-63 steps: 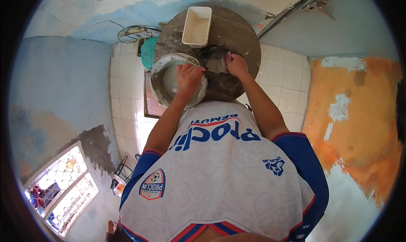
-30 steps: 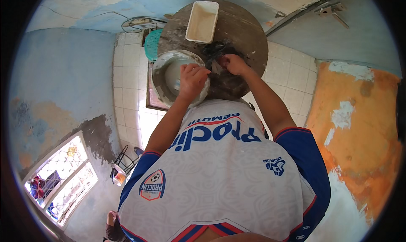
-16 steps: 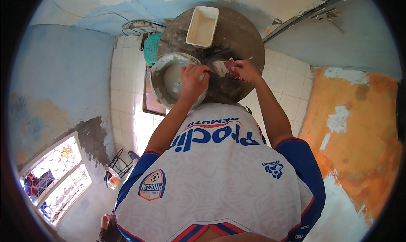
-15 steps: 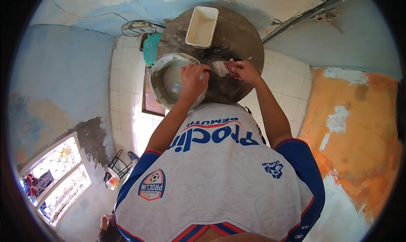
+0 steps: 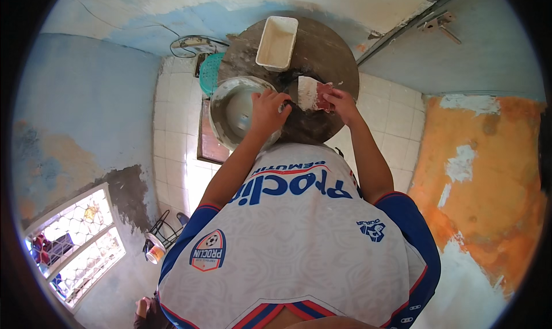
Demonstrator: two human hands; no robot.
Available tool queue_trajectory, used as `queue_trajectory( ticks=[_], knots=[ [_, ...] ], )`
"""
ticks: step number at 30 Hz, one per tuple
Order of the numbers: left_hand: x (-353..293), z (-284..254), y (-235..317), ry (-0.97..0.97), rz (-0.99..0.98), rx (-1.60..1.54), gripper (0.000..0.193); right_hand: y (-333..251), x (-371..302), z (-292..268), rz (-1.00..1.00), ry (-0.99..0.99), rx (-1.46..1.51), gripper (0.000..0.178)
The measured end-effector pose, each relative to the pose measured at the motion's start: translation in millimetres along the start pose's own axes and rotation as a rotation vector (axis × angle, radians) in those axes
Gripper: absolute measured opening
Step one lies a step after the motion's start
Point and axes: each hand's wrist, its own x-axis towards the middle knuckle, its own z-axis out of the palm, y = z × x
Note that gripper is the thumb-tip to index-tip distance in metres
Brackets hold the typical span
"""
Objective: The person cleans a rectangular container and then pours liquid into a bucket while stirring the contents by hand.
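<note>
Round dark wooden surface point(image 5: 328, 47) seen at top centre. White rectangular plastic tray point(image 5: 276, 43) set on its far part. Round grey metal basin point(image 5: 236, 110) placed at surface's left near edge, left hand point(image 5: 269, 107) laid on its right rim. Flat-bladed scraper point(image 5: 310, 93) held right of basin by right hand point(image 5: 340, 102). Green plastic basket point(image 5: 210, 75) left behind basin.

A grey-white bowl point(image 5: 238, 111), a white tray point(image 5: 277, 42) on the dark brown round table point(image 5: 330, 58), a red-handled scraper point(image 5: 314, 94) (blade smeared pale), a teal basket point(image 5: 210, 75), white floor tiles point(image 5: 391, 107), orange-and-white patchy wall point(image 5: 483, 179).
</note>
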Motion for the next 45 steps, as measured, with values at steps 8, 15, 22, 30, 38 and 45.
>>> queue_trajectory(
  ticks=[8,15,22,30,38,45],
  knots=[
    [-4,-4,-1,0.004,0.015,-0.02,0.019,6,-5,-6,-0.022,0.023,0.037,0.026],
    [-4,-10,4,-0.027,-0.005,-0.016,0.019,3,-12,-8,-0.01,0.047,0.061,0.03],
    [-3,-13,10,-0.021,0.053,-0.062,0.017,4,-8,-10,-0.052,0.082,0.104,0.029],
    [-8,-12,6,-0.02,0.072,-0.09,0.025,-1,-9,-8,-0.044,0.077,0.127,0.029],
    [-9,-16,6,0.004,0.084,-0.101,0.039,-6,-14,-9,-0.019,0.089,0.14,0.028],
    [-21,-30,5,0.179,0.09,-0.148,0.043,-30,-23,8,-0.076,0.104,0.183,0.029]
  ],
)
